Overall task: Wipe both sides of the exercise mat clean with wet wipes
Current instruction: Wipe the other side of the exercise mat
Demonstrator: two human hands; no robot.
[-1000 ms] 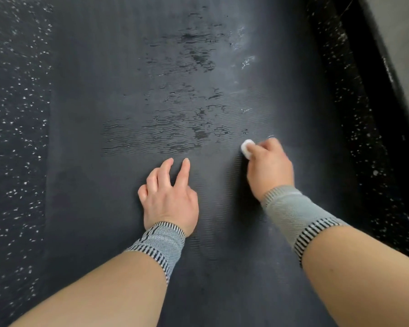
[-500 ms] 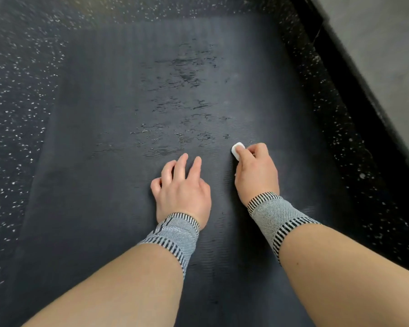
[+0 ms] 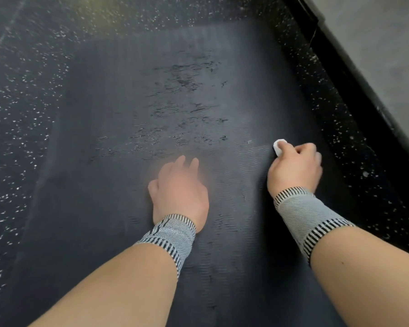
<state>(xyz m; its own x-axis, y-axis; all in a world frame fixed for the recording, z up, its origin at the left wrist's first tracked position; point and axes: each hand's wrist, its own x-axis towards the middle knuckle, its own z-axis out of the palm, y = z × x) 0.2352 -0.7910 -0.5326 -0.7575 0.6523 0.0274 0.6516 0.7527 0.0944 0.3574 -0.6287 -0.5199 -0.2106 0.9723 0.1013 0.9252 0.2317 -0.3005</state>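
Note:
The dark ribbed exercise mat lies flat on the floor and fills the middle of the view, with wet streaks across its centre. My right hand grips a small white wet wipe and holds it down on the mat near the right edge. Only a corner of the wipe shows past my fingers. My left hand rests palm down on the mat with straight fingers, to the left of the right hand; it is blurred.
Black speckled rubber flooring surrounds the mat on the left, far side and right. A black baseboard and a grey wall run along the right. Both wrists wear grey striped bands.
My right hand has slid the wipe to the right toward the mat's edge. The left hand stays pressed on the mat. The view has pulled back, showing the mat's far end.

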